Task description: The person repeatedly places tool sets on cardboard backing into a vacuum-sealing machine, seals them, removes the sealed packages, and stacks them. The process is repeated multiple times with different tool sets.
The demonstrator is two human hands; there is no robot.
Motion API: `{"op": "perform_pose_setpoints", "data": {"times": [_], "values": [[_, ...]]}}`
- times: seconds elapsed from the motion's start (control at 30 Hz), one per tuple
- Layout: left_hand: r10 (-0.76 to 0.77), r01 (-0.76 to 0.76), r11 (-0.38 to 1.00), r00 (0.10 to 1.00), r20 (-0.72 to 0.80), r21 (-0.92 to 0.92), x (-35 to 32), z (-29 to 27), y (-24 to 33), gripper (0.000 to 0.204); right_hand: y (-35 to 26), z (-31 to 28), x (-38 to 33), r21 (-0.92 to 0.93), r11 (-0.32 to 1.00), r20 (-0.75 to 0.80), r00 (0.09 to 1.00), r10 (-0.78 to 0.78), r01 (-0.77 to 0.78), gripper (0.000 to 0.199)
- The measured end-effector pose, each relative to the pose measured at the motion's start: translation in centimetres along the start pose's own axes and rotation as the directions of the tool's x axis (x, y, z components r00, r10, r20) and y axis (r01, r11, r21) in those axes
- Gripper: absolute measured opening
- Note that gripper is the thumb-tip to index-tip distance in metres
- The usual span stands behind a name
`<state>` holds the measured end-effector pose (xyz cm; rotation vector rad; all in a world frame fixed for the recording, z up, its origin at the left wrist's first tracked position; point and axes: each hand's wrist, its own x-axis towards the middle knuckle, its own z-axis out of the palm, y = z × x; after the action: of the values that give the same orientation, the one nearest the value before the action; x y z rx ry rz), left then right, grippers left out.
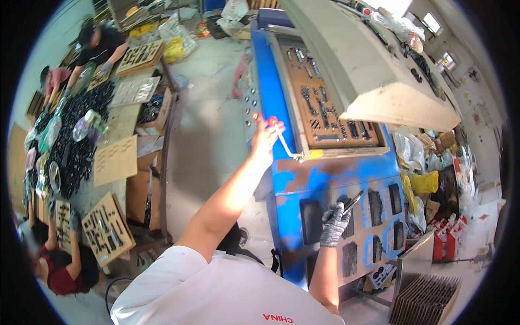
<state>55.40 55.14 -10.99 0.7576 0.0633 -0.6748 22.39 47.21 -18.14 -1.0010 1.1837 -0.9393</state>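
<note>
My bare left hand [264, 136] is at the blue machine's left edge, its fingers around the red knob of a bent pale lever [285, 145]. Red and silver buttons [255, 116] sit just beside the fingertips. In a grey knitted glove, my right hand [336, 223] grips a slim dark pointed tool [354, 200], whose exact kind I cannot make out. It hovers over the machine's blue front table [287, 203], which has dark rectangular patches. Behind the lever, a framed brown board [295, 76] carries sockets, wrenches and other small metal tool parts.
A beige hood [357, 65] overhangs the board. On the left, a long worktable [122, 122] bears a heap of black parts [73, 146] and several filled boards [108, 230]; people work around it. Bags and boxes [425, 181] crowd the right, with a slatted brown stack [425, 298] below.
</note>
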Motion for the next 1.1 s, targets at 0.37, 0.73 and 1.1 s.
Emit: {"op": "perform_pose_setpoints", "data": {"times": [0.37,0.73,1.1], "values": [[-0.143,0.046,0.924,0.962,0.232,0.379,11.5,4.8,9.0,0.054,-0.4,13.2,19.4,0.373,0.921,-0.220,0.953,0.207,-0.114,0.029],[-0.616,0.598,0.787,0.750,0.239,0.151,19.6,5.5,-1.9,0.063,-6.0,7.6,19.9,0.410,0.911,-0.223,0.962,0.157,-0.053,0.025],[-0.321,0.304,0.940,0.941,0.107,0.153,36.4,10.5,-4.7,0.023,-2.6,4.2,12.3,0.434,0.894,-0.246,0.940,0.237,-0.112,0.021]]}}
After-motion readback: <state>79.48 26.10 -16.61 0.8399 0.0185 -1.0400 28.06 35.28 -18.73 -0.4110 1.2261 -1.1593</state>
